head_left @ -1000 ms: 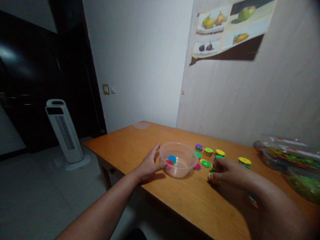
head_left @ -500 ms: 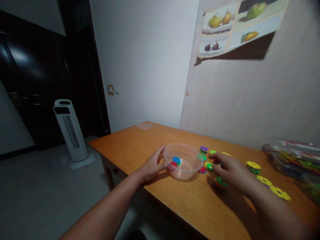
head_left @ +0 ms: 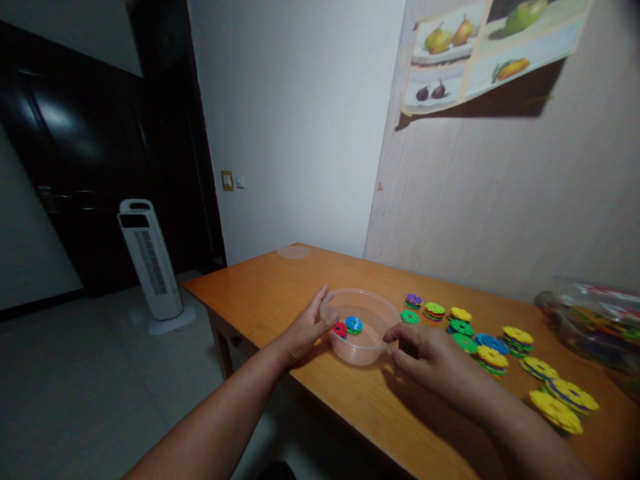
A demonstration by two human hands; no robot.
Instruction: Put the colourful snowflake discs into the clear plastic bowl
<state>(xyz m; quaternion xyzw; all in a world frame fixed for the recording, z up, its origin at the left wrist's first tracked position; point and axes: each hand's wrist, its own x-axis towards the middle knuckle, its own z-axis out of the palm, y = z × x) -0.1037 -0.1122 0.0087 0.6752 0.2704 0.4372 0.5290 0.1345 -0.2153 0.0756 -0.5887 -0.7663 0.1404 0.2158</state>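
A clear plastic bowl (head_left: 367, 357) stands on the table, with a blue disc stack (head_left: 354, 324) and a red disc stack (head_left: 341, 329) inside it. My left hand (head_left: 306, 330) grips its left side, thumb over the rim. At the right rim is my right hand (head_left: 425, 350), fingers curved and tips apart, with nothing visible between them. Just beyond the right hand are small stacks of notched plastic discs: a purple-topped stack (head_left: 413, 301), a green disc (head_left: 410, 317) and a lime-topped stack (head_left: 435, 311).
Several more stacks, such as a yellow-topped stack (head_left: 493, 360), spread to the right on the wooden table (head_left: 320, 273). A clear container of discs (head_left: 595, 320) stands at the right edge. A round clear lid (head_left: 294, 253) lies at the far corner. A white tower fan (head_left: 153, 263) stands on the floor.
My right hand has moved left from above the disc stacks to the bowl's right rim, uncovering stacks behind it. My left hand stays at the bowl. The view has shifted slightly.
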